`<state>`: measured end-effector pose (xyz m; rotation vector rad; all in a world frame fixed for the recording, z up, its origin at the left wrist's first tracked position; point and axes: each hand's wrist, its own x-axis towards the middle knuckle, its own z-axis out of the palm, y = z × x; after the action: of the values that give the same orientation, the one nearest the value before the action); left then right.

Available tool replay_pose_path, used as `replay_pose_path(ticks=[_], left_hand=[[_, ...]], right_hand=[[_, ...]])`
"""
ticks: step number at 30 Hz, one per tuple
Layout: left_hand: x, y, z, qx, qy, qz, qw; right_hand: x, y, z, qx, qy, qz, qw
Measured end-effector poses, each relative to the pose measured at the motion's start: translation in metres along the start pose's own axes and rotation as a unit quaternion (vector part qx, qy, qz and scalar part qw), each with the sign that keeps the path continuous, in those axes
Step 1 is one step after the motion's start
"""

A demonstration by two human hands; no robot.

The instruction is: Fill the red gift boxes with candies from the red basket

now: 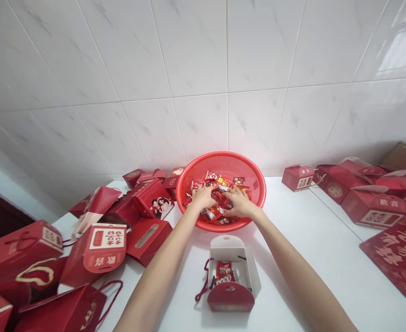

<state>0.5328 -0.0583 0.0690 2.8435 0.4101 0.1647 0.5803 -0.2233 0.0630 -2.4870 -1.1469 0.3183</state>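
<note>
A red mesh basket [223,159] holds a heap of red-wrapped sweets [211,213]. Both hands reach into it. My left hand [203,197] rests on the sweets at the left of the heap, fingers apart. My right hand [238,202] touches the right part of the heap, its fingers spread. Whether a sweet lies under either palm is hidden. In front of the basket stands an open box [230,297], red outside and white inside, with a few red packets [225,272] in it and a dark red cord at its left side.
Many red gift boxes [108,249] crowd the left of the white table [279,295]. More closed red boxes [376,205] and a flat red bag [400,256] are at the right, with a brown carton [405,157] behind. A tiled wall [203,55] rises behind the basket.
</note>
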Motion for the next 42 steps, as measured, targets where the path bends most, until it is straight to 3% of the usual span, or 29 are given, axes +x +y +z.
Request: replay_pose_path(ticks=[3, 10, 13, 19, 26, 31, 34, 38, 40, 42], left_hand=[[-0.003, 0.006, -0.002, 0.063, -0.031, 0.001, 0.998], [-0.005, 0.006, -0.002, 0.073, -0.061, 0.043, 0.994], [-0.005, 0.006, -0.001, 0.077, -0.07, 0.047, 0.993], [-0.006, 0.012, -0.002, 0.064, -0.053, 0.048, 0.995], [-0.001, 0.003, 0.006, -0.074, 0.048, 0.051, 0.995], [0.004, 0.0, 0.02, -0.247, 0.106, 0.071, 0.961], [0.006, 0.001, 0.024, -0.357, 0.119, 0.076, 0.923], [0.007, 0.006, 0.022, -0.424, 0.131, 0.066, 0.894], [0.007, 0.007, 0.02, -0.438, 0.12, 0.058, 0.889], [0.006, 0.006, 0.017, -0.405, 0.104, 0.058, 0.906]], right_hand=[[-0.001, -0.005, 0.003, -0.013, -0.042, -0.007, 0.999], [-0.003, -0.009, 0.003, -0.036, -0.058, -0.035, 0.997], [-0.004, -0.01, 0.003, -0.032, -0.051, -0.047, 0.997], [-0.003, -0.012, 0.006, -0.027, -0.023, 0.0, 0.999], [0.001, -0.01, 0.011, -0.003, 0.095, 0.003, 0.996], [0.008, 0.001, 0.013, 0.047, 0.185, -0.024, 0.981], [0.011, 0.009, 0.013, 0.067, 0.219, -0.026, 0.973], [0.014, 0.014, 0.011, 0.12, 0.248, -0.035, 0.961], [0.015, 0.016, 0.01, 0.152, 0.263, -0.021, 0.952], [0.015, 0.018, 0.009, 0.181, 0.273, -0.003, 0.945]])
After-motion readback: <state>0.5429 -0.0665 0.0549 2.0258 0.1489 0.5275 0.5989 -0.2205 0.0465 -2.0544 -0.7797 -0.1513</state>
